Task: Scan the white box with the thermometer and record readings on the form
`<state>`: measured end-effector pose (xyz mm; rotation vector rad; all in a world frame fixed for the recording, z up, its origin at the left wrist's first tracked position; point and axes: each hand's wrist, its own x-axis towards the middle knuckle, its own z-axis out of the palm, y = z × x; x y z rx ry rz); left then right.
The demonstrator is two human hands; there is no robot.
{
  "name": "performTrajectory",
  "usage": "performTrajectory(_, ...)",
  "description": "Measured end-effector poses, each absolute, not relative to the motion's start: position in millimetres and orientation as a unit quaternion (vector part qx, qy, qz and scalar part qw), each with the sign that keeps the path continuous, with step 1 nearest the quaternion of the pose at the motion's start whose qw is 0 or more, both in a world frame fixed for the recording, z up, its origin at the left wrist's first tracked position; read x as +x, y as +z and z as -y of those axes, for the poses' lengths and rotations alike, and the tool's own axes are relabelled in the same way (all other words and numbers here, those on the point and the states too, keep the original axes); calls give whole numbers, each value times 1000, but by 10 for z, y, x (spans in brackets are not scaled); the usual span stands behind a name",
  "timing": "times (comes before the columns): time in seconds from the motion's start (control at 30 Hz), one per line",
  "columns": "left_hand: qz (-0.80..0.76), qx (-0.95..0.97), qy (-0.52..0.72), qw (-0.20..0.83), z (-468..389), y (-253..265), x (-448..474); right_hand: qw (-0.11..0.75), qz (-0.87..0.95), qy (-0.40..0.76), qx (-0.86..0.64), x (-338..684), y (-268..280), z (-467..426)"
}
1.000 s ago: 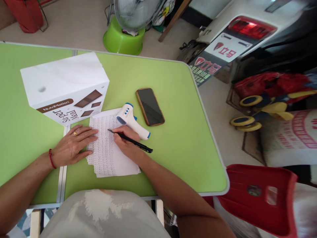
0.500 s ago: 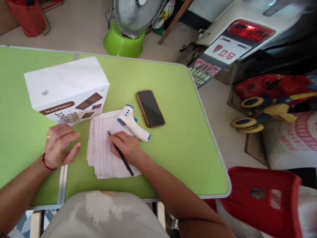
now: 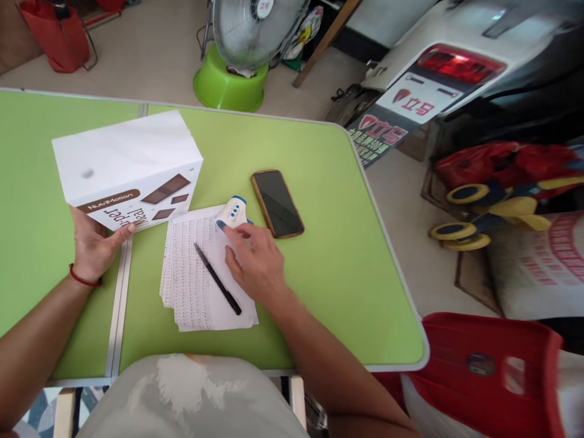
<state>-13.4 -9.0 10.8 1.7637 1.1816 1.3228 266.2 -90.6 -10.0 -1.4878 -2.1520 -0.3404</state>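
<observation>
My left hand (image 3: 95, 243) is at the lower left of the white NutriMotion box (image 3: 128, 152). Its thumb presses the printed front near the bottom edge, and the other fingers go out of sight round or under the box. Palm down, my right hand (image 3: 258, 261) is over the handle of a white and blue infrared thermometer (image 3: 232, 211), fingers apart. Whether it touches the handle is hidden. A black pen (image 3: 218, 280) lies loose on a stack of closely written sheets (image 3: 187, 292), left of my right hand.
A smartphone (image 3: 278, 204) in a brown case lies right of the thermometer on the green folding table (image 3: 347, 292). Beyond the table are a fan (image 3: 255, 30) on a green tub (image 3: 228, 82) and a vehicle's rear end (image 3: 456, 67). A red chair (image 3: 483, 359) stands at the right corner.
My right hand has let go of the pen and moved right, over the thermometer. My left hand has gone from in front of the box to its lower left and taken hold.
</observation>
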Motion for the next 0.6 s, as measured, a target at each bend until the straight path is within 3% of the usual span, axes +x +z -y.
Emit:
performTrajectory(0.2,-425,678,510,314,89,100,-153,171,718,-95,-668,2781,-182,868)
performTrajectory(0.37,-426,661,545,291,131,109,-148,186,689,-11,-700,2836,-267,820)
performTrajectory(0.47,-426,642,562,300,186,117,-147,276,656,57,-700,2800,-234,810)
performTrajectory(0.6,-396,636,569,341,268,111,-120,475,590,233,-610,2617,-59,961)
